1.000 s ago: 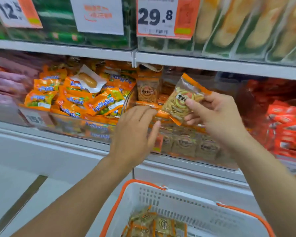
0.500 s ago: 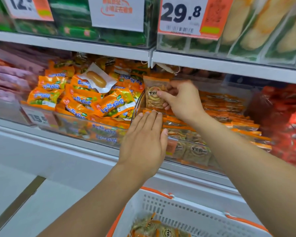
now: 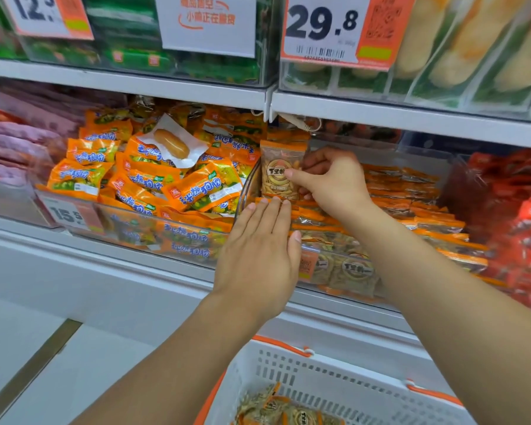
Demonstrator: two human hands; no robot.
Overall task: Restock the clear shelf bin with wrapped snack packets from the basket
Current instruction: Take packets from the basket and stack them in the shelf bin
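The white shelf [image 3: 411,118] runs across the top, its front edge just above the packed goods, leaving only a narrow band of open room between that edge and the tops of the packets below. Under it, the clear bin [image 3: 436,157] fills the middle and right of the row; its see-through left wall curves up just beside a neighbouring bin of orange and green packets [image 3: 203,188], and its low front wall stands along the ledge. Inside, rows of orange-edged snack packets [image 3: 411,210] lie stacked flat, reaching nearly to the front wall, with some free space above them toward the back. Red packets [image 3: 528,234] crowd the bin's right side. Lower down, the white basket [image 3: 334,381] with its orange rim sits near the bottom edge, holding a few more packets [image 3: 276,409] in its near corner. The left hand [image 3: 258,256] lies over the bin's front left corner, fingers straight and together, the fingertips reaching to the flat packets. The right hand [image 3: 328,179] is inside the bin at its left end, thumb and curled fingers pinching one snack packet [image 3: 278,173] that stands upright against the clear left wall. A price tag [image 3: 334,29] reading 29.8 hangs above.
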